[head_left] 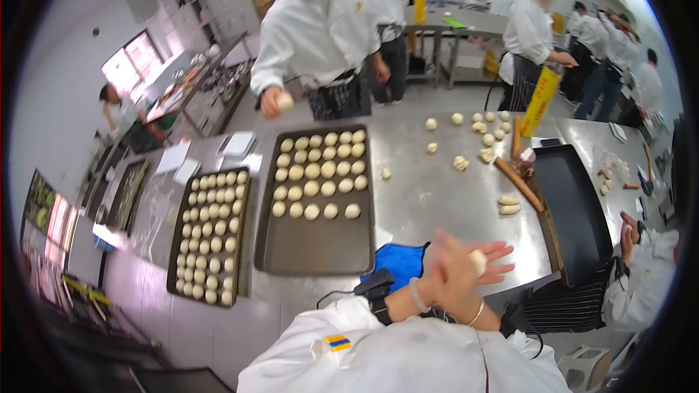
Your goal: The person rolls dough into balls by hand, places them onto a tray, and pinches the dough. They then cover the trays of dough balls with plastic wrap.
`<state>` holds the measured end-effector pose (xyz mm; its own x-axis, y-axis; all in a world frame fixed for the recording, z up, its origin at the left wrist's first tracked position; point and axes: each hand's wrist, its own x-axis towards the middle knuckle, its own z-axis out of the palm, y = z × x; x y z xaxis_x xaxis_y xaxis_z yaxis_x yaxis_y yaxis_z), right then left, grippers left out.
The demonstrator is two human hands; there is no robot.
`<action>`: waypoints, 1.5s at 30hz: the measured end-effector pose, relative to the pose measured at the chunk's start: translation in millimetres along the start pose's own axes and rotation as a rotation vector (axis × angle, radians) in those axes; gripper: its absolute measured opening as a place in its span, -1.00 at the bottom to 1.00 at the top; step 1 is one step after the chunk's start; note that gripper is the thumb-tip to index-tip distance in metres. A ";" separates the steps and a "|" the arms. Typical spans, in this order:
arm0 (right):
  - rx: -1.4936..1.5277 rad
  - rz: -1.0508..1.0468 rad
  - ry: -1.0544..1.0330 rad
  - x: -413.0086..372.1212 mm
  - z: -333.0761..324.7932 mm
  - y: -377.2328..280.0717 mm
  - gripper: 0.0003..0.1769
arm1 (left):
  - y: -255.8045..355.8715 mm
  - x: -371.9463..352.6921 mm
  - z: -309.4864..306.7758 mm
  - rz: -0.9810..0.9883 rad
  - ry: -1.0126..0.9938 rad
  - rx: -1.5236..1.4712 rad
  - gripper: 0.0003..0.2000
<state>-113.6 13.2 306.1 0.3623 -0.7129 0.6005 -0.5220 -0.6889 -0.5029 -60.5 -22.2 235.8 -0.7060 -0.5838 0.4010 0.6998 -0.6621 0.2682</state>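
- Stainless worktable (pixel 429 196) in a busy bakery kitchen carries every item listed below; it shows bare metal at its centre.
- Left hand (pixel 435 280) and right hand (pixel 472 291) meet palm to palm just above the near table edge, both partly motion-blurred.
- Dough ball (pixel 477 262) sits pressed between the two palms, with only its pale edge showing. Fingers of both hands are straight and loosely spread, not curled round the ball.
- Black wrist device (pixel 375 287) is strapped on the left forearm, and each wrist carries a bracelet.
- Blue cloth (pixel 397 262) lies on the table directly beyond the hands, against the near corner of the centre tray.
- Centre tray (pixel 313 247) holds rows of dough balls in its far half; its near half is bare.
- Left tray (pixel 177 247) is filled with smaller dough balls in close rows.
- Dark tray (pixel 575 211) lies on the right, with a rolling pin (pixel 518 183) beside its left edge.
- A co-worker's hand (pixel 628 229) shows at the right edge, just beyond the dark tray.
- Loose dough pieces (pixel 480 131) are scattered on the far right of the table, near a yellow roll (pixel 540 102) standing tilted.
- Person in white (pixel 317 36) stands across the table, one hand closed on a dough piece.
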 end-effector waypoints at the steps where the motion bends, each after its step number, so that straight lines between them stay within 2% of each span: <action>1: -0.081 -0.032 0.132 -3.3 0.6 12.8 -0.76 | -10.9 -5.9 4.0 0.045 0.023 -0.006 -0.41; 3: -0.048 -0.089 0.198 -9.6 2.7 43.9 -0.78 | -20.1 -5.8 11.6 0.244 0.418 0.067 -0.52; 4: -0.074 -0.017 0.250 -8.2 -1.3 56.0 -0.79 | -16.1 -7.3 8.7 0.119 0.597 -0.053 -0.59; 5: -0.103 0.062 0.301 -6.5 -3.8 64.0 -0.79 | -14.8 -8.2 7.1 0.136 0.607 -0.056 -0.59; 7: -0.062 0.045 0.237 -5.8 -10.3 67.2 -0.80 | -18.4 -10.0 3.8 0.269 0.415 0.147 -0.61; 8: -0.032 0.032 0.194 -7.7 -10.2 65.4 -0.81 | -17.9 -12.3 2.9 0.284 0.375 0.068 -0.59; 12: -0.036 -0.084 0.141 -18.1 3.0 56.6 -0.81 | -10.1 -15.8 6.6 0.339 0.450 -0.100 -0.53; 14: 0.207 0.258 0.289 -27.1 10.7 55.4 -0.82 | -9.6 -16.0 6.8 0.362 0.426 -0.129 -0.46; 15: 0.213 0.256 0.281 -29.1 11.4 52.5 -0.82 | -8.8 -16.4 5.7 0.372 0.429 -0.128 -0.46; 18: 0.287 0.241 0.278 -35.9 12.6 35.4 -0.82 | -8.5 -18.6 -1.8 0.371 0.466 -0.124 -0.39; 20: 0.179 -0.040 0.018 -38.9 16.6 20.7 -0.82 | -12.8 -21.1 -13.4 0.227 0.407 -0.129 -0.34; 21: 0.180 -0.048 0.017 -32.4 17.9 21.8 -0.82 | -16.5 -23.9 -22.3 0.234 0.403 -0.124 -0.34; 23: 0.037 -0.093 0.042 -17.1 18.6 25.9 -0.81 | -24.9 -29.6 -33.3 0.170 0.173 -0.026 -0.36; 25: 0.056 -0.111 0.038 -15.5 18.8 35.9 -0.84 | -28.1 -26.2 -37.1 0.209 0.200 0.007 -0.39; 27: -0.051 0.085 0.126 -15.1 18.1 47.2 -0.82 | -34.1 -21.5 -50.8 0.202 0.493 0.006 -0.42; 31: -0.005 0.064 0.118 -33.4 22.0 53.4 -0.78 | -19.3 -23.0 -47.4 0.264 0.432 0.094 -0.40; 33: 0.139 0.027 0.041 -35.0 24.2 31.7 -0.76 | -0.3 -31.0 -13.4 0.384 0.499 -0.128 -0.37; 37: 0.207 -0.029 0.047 -45.4 30.1 25.4 -0.79 | 10.1 -37.4 -4.7 0.439 0.443 -0.125 -0.36; 39: 0.245 -0.014 0.082 -44.9 33.9 36.8 -0.77 | 6.6 -37.6 -5.4 0.350 0.362 -0.090 -0.37; 41: 0.184 -0.008 0.137 -42.9 36.5 43.0 -0.81 | 7.4 -38.1 2.0 0.294 0.488 0.002 -0.37; 43: 0.145 0.007 0.175 -34.8 39.6 45.9 -0.84 | 14.4 -37.8 6.1 0.204 0.496 0.059 -0.37; 45: 0.208 0.038 0.096 -33.1 43.0 45.1 -0.84 | 14.2 -47.3 8.6 0.134 0.587 0.095 -0.36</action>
<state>-116.0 0.1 236.7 0.2648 -0.7299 0.6301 -0.3602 -0.6810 -0.6375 -16.3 0.1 228.2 -0.5343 -0.8387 -0.1057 0.7745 -0.5358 0.3364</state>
